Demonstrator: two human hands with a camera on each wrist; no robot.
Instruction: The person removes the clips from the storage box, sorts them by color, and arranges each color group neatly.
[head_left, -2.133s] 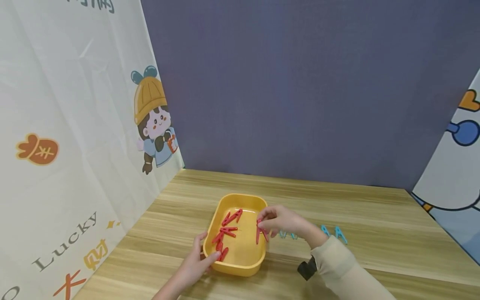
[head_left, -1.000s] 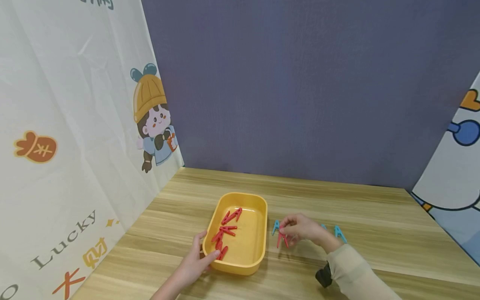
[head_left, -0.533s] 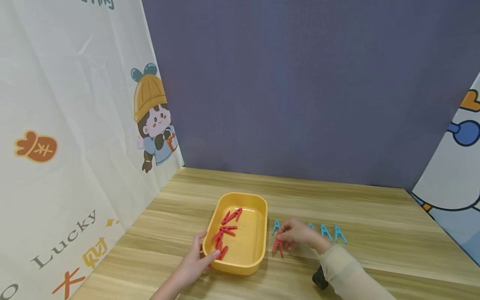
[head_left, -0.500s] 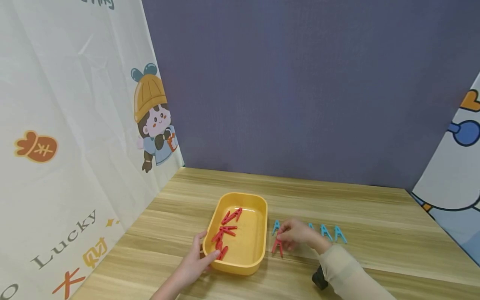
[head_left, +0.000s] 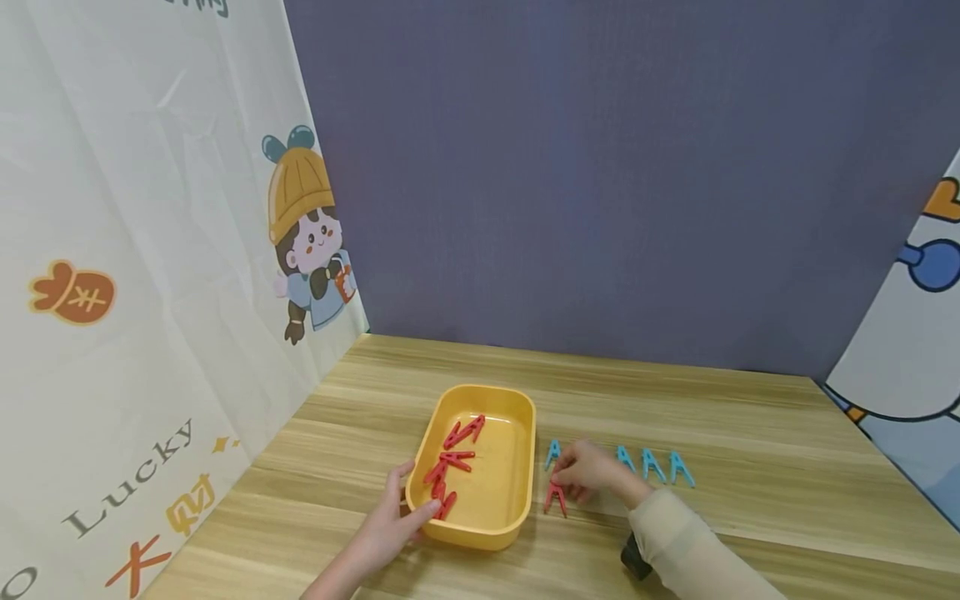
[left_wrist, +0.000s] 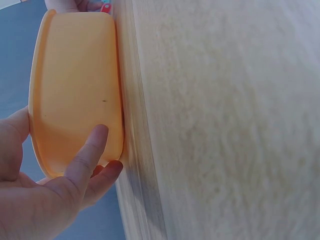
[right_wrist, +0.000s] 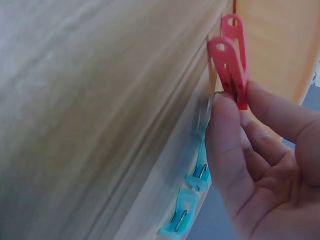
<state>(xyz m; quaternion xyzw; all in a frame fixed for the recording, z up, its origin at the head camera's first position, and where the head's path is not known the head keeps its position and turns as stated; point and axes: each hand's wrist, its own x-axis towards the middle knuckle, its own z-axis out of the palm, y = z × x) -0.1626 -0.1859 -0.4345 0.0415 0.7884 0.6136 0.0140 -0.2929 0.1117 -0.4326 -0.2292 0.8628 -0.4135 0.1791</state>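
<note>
A yellow plastic bin (head_left: 487, 537) stands on the table with several red clothespins (head_left: 456, 461) lying along its left side. My left hand (head_left: 390, 525) grips the bin's near left corner, thumb over the rim and fingers against the outer wall, as the left wrist view shows. To the right of the bin, my right hand (head_left: 588, 471) pinches one red clothespin (right_wrist: 232, 70) between thumb and fingertips at its clamping end. Its two handle ends point toward me at the tabletop. Just behind it stands a blue clothespin (head_left: 552, 452).
More blue clothespins (head_left: 652, 465) form a row to the right, partly behind my right hand. The wooden table (head_left: 750, 433) meets a dark blue back panel (head_left: 570, 183). A printed white sheet (head_left: 172, 250) borders the left. A black object (head_left: 636, 557) sits at my right wrist.
My right hand has carried a red clothespin out of the bin to the right, then brought it toward me in front of the leftmost blue clothespin. My left hand stays at the bin's corner.
</note>
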